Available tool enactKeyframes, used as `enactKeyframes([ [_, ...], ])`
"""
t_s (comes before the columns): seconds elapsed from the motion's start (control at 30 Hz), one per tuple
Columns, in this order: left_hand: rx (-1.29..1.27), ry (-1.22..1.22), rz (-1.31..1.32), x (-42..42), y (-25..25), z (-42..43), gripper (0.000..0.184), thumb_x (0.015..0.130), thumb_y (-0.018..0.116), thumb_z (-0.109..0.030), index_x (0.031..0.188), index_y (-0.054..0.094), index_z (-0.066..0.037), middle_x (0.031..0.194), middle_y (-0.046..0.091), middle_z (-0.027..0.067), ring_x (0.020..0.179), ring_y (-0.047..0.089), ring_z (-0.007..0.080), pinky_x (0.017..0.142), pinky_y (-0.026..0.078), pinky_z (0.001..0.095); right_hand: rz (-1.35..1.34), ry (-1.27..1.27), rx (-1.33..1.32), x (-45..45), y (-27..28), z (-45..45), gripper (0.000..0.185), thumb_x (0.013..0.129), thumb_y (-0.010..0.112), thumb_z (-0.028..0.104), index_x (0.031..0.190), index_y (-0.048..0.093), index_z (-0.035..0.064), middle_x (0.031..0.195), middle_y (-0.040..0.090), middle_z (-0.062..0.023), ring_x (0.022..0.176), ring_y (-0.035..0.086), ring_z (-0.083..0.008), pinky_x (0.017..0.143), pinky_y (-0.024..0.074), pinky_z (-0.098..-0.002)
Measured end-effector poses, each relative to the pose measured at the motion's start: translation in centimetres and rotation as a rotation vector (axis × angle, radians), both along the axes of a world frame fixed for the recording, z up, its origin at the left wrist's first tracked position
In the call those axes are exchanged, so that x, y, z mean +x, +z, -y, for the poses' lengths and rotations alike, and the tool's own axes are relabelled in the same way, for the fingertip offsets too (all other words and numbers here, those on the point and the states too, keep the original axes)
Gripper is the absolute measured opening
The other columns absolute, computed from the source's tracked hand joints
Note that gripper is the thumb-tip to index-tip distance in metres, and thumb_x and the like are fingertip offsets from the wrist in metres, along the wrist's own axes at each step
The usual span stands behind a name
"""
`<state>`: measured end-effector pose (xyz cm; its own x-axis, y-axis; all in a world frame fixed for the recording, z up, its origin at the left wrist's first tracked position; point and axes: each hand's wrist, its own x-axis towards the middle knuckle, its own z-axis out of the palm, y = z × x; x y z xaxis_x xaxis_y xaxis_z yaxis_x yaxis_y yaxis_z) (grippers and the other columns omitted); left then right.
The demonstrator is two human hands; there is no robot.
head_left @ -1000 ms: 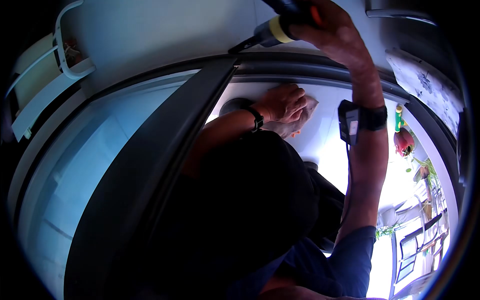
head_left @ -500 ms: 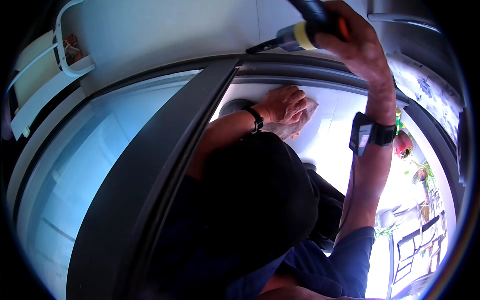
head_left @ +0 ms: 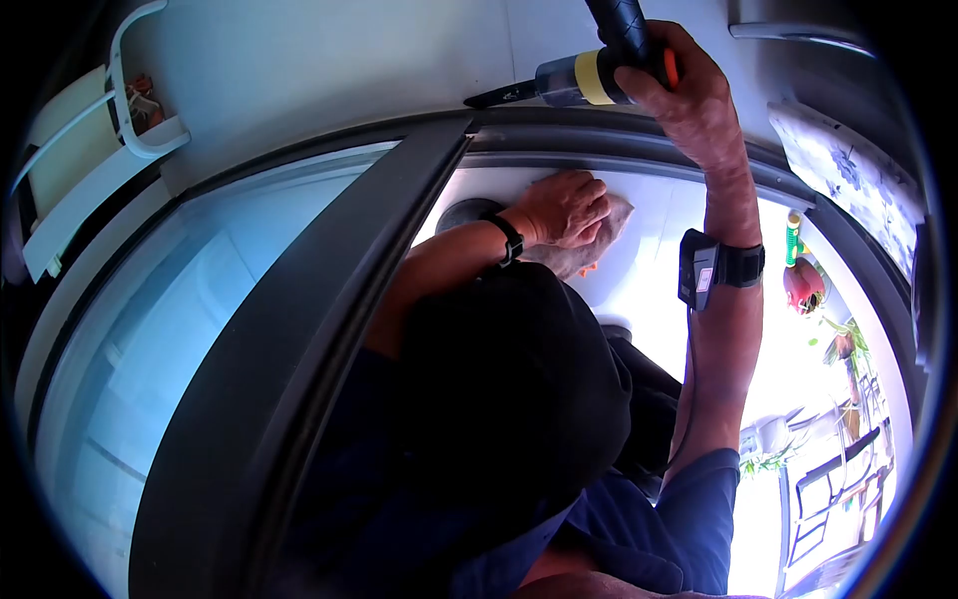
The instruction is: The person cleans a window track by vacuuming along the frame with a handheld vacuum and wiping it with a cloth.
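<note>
My right hand (head_left: 694, 110) is wrapped round the black handle of a handheld vacuum (head_left: 591, 80) with a yellow band and a clear section. Its narrow dark nozzle tip lies at the outer edge of the dark door track (head_left: 599, 135), near the top of the door frame post (head_left: 299, 290). Reaching past that post, my left hand (head_left: 567, 208), with a black watch at the wrist, has its fingers closed on a greyish cloth (head_left: 607, 232) against the white floor. A small orange piece shows by the cloth. My dark-clad knee (head_left: 519, 369) fills the middle.
Left of the post is a glass panel (head_left: 200, 299). A white-framed chair (head_left: 125, 100) stands at the upper left. At the right are a patterned white panel (head_left: 848, 165), a green bottle (head_left: 793, 240), a red pot (head_left: 803, 287) and plants. A metal bar (head_left: 798, 35) runs at the upper right.
The vacuum and my right hand moved right, then back left along the track's edge. My left hand and the cloth have barely shifted.
</note>
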<state>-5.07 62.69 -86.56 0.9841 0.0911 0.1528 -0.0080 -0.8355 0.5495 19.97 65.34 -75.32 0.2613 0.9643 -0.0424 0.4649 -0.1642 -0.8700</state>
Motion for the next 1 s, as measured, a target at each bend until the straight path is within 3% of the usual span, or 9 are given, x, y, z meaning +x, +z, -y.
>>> enactKeyframes([
  [0.23, 0.025, -0.003, -0.020, 0.0, 0.0, 0.2, 0.026, 0.080, 0.072, -0.032, 0.091, 0.062, -0.011, 0.098, 0.054, 0.0074, 0.090, 0.059, 0.0242, 0.083, 0.051, 0.0371, -0.115, -0.143, 0.082, -0.4, 0.4, -0.4, 0.046, 0.092, 0.075, 0.030, 0.126, 0.062, 0.0011, 0.100, 0.067, -0.0165, 0.083, 0.070, -0.0255, 0.077, 0.0621, -0.0330],
  [0.3, 0.016, -0.004, -0.006, 0.0, 0.1, 0.0, 0.026, 0.081, 0.072, -0.033, 0.092, 0.062, -0.011, 0.097, 0.054, 0.0073, 0.091, 0.059, 0.0240, 0.083, 0.051, 0.0372, 0.207, -0.058, 0.059, -0.6, 0.8, 0.0, 0.049, 0.093, 0.076, 0.032, 0.127, 0.062, 0.0003, 0.097, 0.068, -0.0164, 0.082, 0.071, -0.0253, 0.076, 0.0626, -0.0335],
  [0.57, 0.026, -0.037, -0.078, 0.1, 0.5, -0.1, 0.027, 0.083, 0.071, -0.035, 0.092, 0.064, -0.011, 0.096, 0.054, 0.0070, 0.092, 0.059, 0.0242, 0.086, 0.050, 0.0372, 0.187, 0.021, 0.059, -0.6, 1.1, -0.3, 0.048, 0.094, 0.076, 0.035, 0.123, 0.062, -0.0003, 0.097, 0.066, -0.0161, 0.082, 0.072, -0.0258, 0.074, 0.0636, -0.0327],
  [0.63, -0.017, -0.005, 0.018, 0.1, 0.1, -0.1, 0.026, 0.083, 0.071, -0.035, 0.091, 0.064, -0.011, 0.095, 0.053, 0.0069, 0.090, 0.058, 0.0241, 0.086, 0.050, 0.0369, 0.294, -0.142, 0.097, -0.2, 0.0, -0.3, 0.048, 0.094, 0.076, 0.036, 0.122, 0.062, -0.0005, 0.094, 0.066, -0.0150, 0.080, 0.071, -0.0249, 0.074, 0.0631, -0.0330],
  [0.67, -0.015, -0.005, 0.017, 0.0, 0.0, -0.1, 0.026, 0.083, 0.071, -0.035, 0.091, 0.064, -0.011, 0.095, 0.053, 0.0069, 0.090, 0.058, 0.0241, 0.086, 0.050, 0.0369, 0.722, 0.054, 0.276, 0.3, -0.8, -0.3, 0.050, 0.093, 0.077, 0.037, 0.122, 0.062, -0.0007, 0.093, 0.066, -0.0154, 0.078, 0.070, -0.0242, 0.073, 0.0624, -0.0329],
  [0.77, 0.030, -0.037, -0.031, 0.1, 0.3, -0.1, 0.026, 0.081, 0.072, -0.033, 0.090, 0.064, -0.011, 0.094, 0.053, 0.0069, 0.089, 0.058, 0.0238, 0.084, 0.050, 0.0364, 0.206, -0.102, 0.042, -1.4, 1.0, -0.6, 0.031, 0.090, 0.079, 0.025, 0.110, 0.067, 0.0044, 0.092, 0.069, -0.0168, 0.080, 0.074, -0.0300, 0.074, 0.0653, -0.0357],
  [0.83, -0.006, -0.021, 0.009, 0.0, 0.2, -0.1, 0.025, 0.080, 0.072, -0.032, 0.090, 0.064, -0.010, 0.094, 0.054, 0.0070, 0.089, 0.058, 0.0235, 0.083, 0.050, 0.0361, 0.189, -0.139, 0.100, -1.3, 0.7, -0.6, 0.029, 0.090, 0.079, 0.022, 0.112, 0.068, 0.0066, 0.094, 0.068, -0.0163, 0.078, 0.073, -0.0288, 0.072, 0.0646, -0.0347],
  [0.97, 0.000, -0.031, -0.010, 0.0, 0.2, -0.3, 0.026, 0.080, 0.072, -0.032, 0.090, 0.064, -0.010, 0.095, 0.054, 0.0073, 0.090, 0.058, 0.0236, 0.084, 0.050, 0.0363, 0.795, 0.088, 0.336, -0.3, -1.5, -0.2, 0.037, 0.090, 0.077, 0.027, 0.114, 0.066, 0.0010, 0.091, 0.068, -0.0153, 0.078, 0.071, -0.0264, 0.070, 0.0621, -0.0336],
  [1.0, -0.002, -0.030, -0.021, 0.0, 0.2, -0.2, 0.026, 0.080, 0.072, -0.032, 0.091, 0.064, -0.010, 0.095, 0.055, 0.0072, 0.089, 0.058, 0.0237, 0.083, 0.050, 0.0365, 0.551, 0.012, 0.270, -0.7, -1.4, -0.1, 0.032, 0.092, 0.076, 0.025, 0.114, 0.067, 0.0037, 0.092, 0.068, -0.0148, 0.078, 0.072, -0.0269, 0.069, 0.0624, -0.0332],
])
